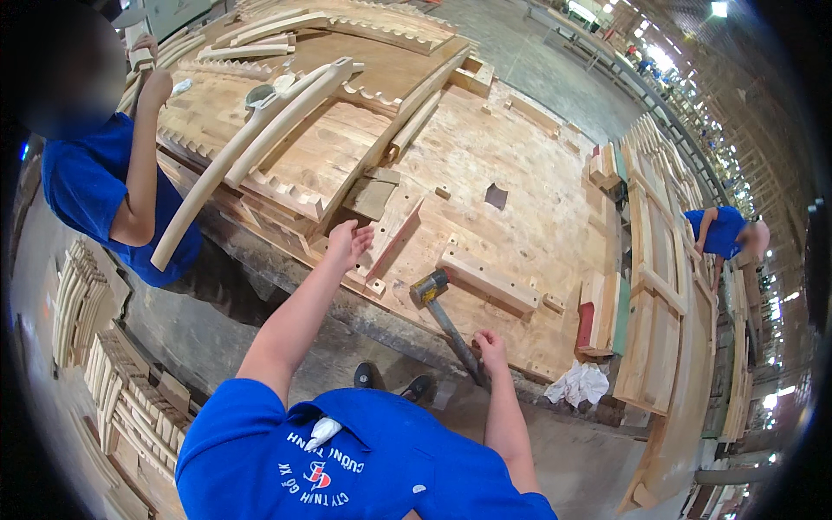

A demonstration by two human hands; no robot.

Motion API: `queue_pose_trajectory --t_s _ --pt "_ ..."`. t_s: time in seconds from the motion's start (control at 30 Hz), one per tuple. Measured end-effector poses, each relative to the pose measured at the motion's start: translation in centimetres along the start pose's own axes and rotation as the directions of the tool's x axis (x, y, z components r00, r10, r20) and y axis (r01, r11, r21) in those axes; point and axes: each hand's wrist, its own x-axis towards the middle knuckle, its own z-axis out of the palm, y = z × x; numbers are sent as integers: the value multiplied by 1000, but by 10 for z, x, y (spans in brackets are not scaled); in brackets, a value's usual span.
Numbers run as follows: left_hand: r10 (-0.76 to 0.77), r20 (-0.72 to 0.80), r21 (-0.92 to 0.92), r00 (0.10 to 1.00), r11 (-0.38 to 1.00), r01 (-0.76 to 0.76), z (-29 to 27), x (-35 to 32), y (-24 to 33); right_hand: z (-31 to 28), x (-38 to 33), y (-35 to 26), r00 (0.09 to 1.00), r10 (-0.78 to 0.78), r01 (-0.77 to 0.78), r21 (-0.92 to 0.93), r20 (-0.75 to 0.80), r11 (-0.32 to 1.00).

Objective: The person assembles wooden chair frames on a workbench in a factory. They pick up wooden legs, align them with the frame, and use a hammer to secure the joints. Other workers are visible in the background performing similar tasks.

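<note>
My left hand is open, fingers apart, over the near edge of the worktable beside a wooden block with a red-faced edge. My right hand is closed, its fingers curled in; whatever they hold, if anything, is hidden. It is just right of the handle of a mallet. The mallet lies on the table, its dark head with a yellow band against a long wooden bar and its handle reaching past the front edge.
The wooden worktable has small blocks fixed on it and a dark square patch. Curved wooden parts lie at the left, by a co-worker in a blue shirt. A crumpled white cloth lies at the right front corner.
</note>
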Motion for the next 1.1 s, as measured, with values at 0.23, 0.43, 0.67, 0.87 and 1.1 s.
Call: queue_pose_trajectory --t_s 0.23,0.43,0.67,0.87,1.1 --pt "537 65 828 841 441 -346 -99 -74 -51 1 -2 1 1000 -4 4 0 7 1000" --pt "349 432 754 831 -646 -121 -138 -117 -91 3 -4 -7 1000 -24 24 11 -2 1000" --pt "262 374 779 890 -609 -148 -137 -117 -91 -5 0 5 998 -67 68 -66 11 996" --pt "248 339 781 907 -613 -125 -134 -119 -90 -4 1 10 999 -51 51 -34 7 998" --pt "258 362 761 896 -637 -124 -132 -118 -91 -2 -1 3 999 -54 53 -85 -4 995"
